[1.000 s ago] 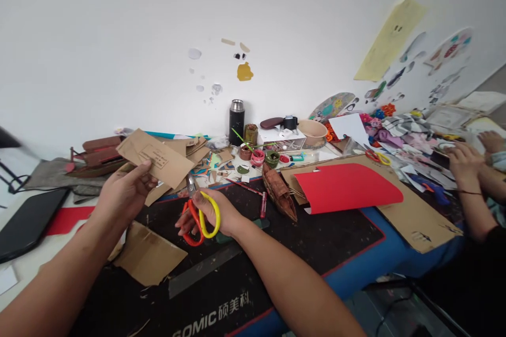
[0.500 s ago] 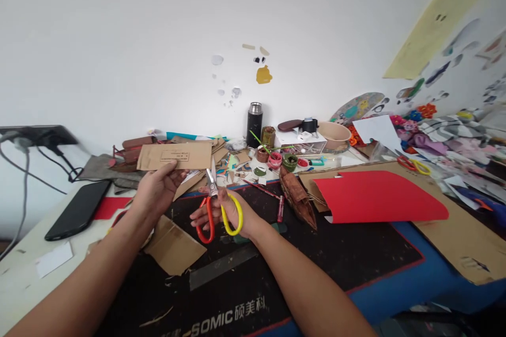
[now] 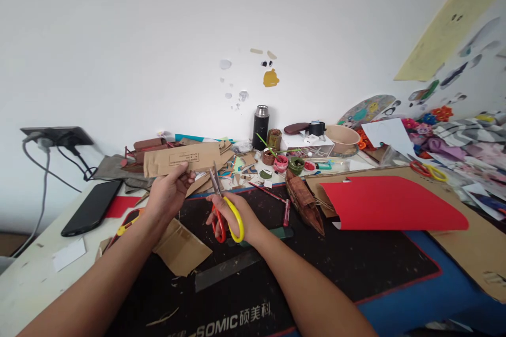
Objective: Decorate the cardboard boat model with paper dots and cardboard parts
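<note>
One black power strip (image 3: pixel 57 136) with plugs in it sits at far left, above one black phone (image 3: pixel 93 208) lying on the white table (image 3: pixel 37 279). A small white paper (image 3: pixel 69 254) lies near the phone, and a piece of red paper (image 3: pixel 122 206) shows just beside it. At center left, the left hand (image 3: pixel 172 187) pinches one printed cardboard strip (image 3: pixel 207 155) between closed thumb and fingers at its lower edge, above the dark mat (image 3: pixel 324 268). One loose cardboard piece (image 3: pixel 184 248) lies on the mat below. The right hand (image 3: pixel 239 216) curls partly closed through the red and yellow handles of one pair of scissors (image 3: pixel 215 184), blades slightly parted beside the strip's right end. Behind, one black flask (image 3: pixel 261 129) with a silver top stands upright near four small open paint pots (image 3: pixel 296 164), holding brown, pink, green and red; the flask's contents are hidden. One brown model boat (image 3: pixel 302 197) rests on the mat's far side. Behind it is one pale bowl (image 3: pixel 342 137), its contents unclear. At right, one large red sheet (image 3: pixel 391 202) overlies brown cardboard (image 3: pixel 468 253), with a second pair of scissors (image 3: pixel 435 172) near its far edge.
</note>
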{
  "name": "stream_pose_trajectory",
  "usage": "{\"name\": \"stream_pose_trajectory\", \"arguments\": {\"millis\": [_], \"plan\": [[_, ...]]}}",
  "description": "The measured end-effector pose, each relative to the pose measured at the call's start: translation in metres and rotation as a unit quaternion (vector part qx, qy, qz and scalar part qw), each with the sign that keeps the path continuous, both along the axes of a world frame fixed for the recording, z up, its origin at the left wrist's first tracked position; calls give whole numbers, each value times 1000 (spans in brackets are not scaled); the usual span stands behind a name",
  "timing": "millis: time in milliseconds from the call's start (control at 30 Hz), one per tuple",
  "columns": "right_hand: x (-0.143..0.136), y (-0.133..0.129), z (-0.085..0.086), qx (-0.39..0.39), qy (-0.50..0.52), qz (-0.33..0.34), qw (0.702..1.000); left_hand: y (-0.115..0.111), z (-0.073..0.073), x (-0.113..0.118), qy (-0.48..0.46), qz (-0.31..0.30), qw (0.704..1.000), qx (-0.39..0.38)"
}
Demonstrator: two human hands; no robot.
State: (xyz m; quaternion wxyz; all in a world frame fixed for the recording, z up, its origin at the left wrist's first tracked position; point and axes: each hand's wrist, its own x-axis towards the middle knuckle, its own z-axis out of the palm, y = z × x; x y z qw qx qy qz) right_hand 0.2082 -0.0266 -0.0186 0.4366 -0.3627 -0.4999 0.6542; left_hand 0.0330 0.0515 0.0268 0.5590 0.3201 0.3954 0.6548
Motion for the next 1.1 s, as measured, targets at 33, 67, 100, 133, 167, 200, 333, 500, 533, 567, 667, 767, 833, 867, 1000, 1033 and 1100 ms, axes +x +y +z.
{"name": "stream_pose_trajectory", "arguments": {"millis": [33,67,100,133,167,200,333,500,533,567,667,767,833,867,1000,1033,1100], "plan": [[-1,-1,0,3,-8,-1,1000,-2,-1,3,5,-2,1000,2],[-1,-2,0,6,-13,-3,1000,-5,-2,6,10,-5,1000,3],[-1,-2,0,9,-18,-5,1000,-8,-3,10,15,-7,1000,4],[-2,-3,-1,13,-22,-8,1000,-11,-5,14,20,-9,1000,5],[-1,-3,-1,16,-28,-12,999,-14,-6,17,25,-12,1000,6],[-1,-3,-2,21,-35,-15,999,-17,-8,20,30,-15,999,7],[1,-3,-3,49,-64,-17,997,-27,-11,30,44,-24,999,8],[1,-4,-3,65,-85,-27,994,-34,-12,36,42,-22,999,14],[1,-3,-3,65,-89,-30,993,-35,-12,37,41,-22,999,14],[1,-3,-4,66,-93,-33,993,-36,-13,37,40,-22,999,13],[1,-2,-4,69,-105,-40,991,-37,-13,39,40,-25,999,8],[2,-3,-3,78,-114,-38,990,-37,-13,40,40,-21,999,5],[3,-4,-3,89,-119,-34,988,-37,-13,40,40,-16,999,6],[3,-4,-2,93,-122,-33,988,-37,-13,40,40,-15,999,6],[3,-4,-3,87,-123,-37,988,-38,-13,40,39,-16,999,3],[2,-4,-3,84,-122,-38,988,-38,-13,40,38,-17,999,2],[2,-3,-4,81,-121,-36,989,-37,-14,40,33,-16,999,4]]}}
